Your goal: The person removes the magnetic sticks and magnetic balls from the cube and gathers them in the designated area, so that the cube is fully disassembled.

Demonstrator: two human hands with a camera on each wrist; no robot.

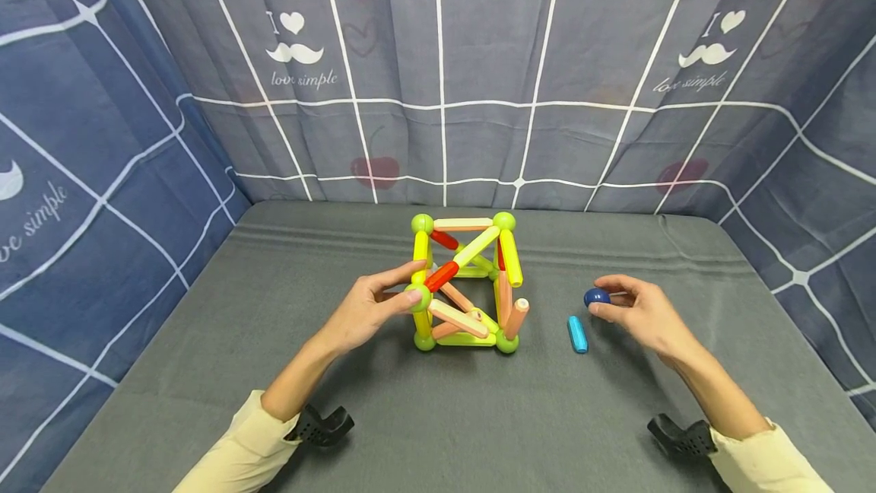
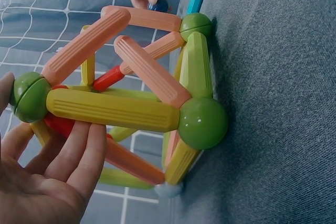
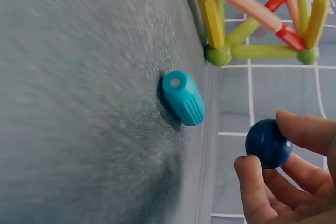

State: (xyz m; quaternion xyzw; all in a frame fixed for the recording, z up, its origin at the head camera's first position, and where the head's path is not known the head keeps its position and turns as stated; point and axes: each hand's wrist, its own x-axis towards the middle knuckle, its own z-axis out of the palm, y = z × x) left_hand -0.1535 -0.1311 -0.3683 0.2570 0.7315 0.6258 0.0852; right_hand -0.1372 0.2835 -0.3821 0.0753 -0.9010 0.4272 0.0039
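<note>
A frame of magnetic rods and balls (image 1: 468,339) stands on the grey cloth, built from green balls with yellow, green, red and peach rods. My left hand (image 1: 359,310) grips its near upper-left green ball (image 2: 30,98), the thumb on the ball and the other fingers behind it. To the right of the frame, my right hand (image 1: 639,316) pinches a dark blue ball (image 3: 268,143) between thumb and fingers, a little above the cloth. Just left of that hand lies a short light blue rod (image 1: 578,334). Some peach rods, such as one (image 1: 518,318) at the right, have a free end.
The grey cloth (image 1: 547,417) covers the table. A blue-grey checked curtain (image 1: 479,44) hangs behind and along both sides. Each wrist carries a black strap mount, one on the left (image 1: 322,426) and one on the right (image 1: 682,436).
</note>
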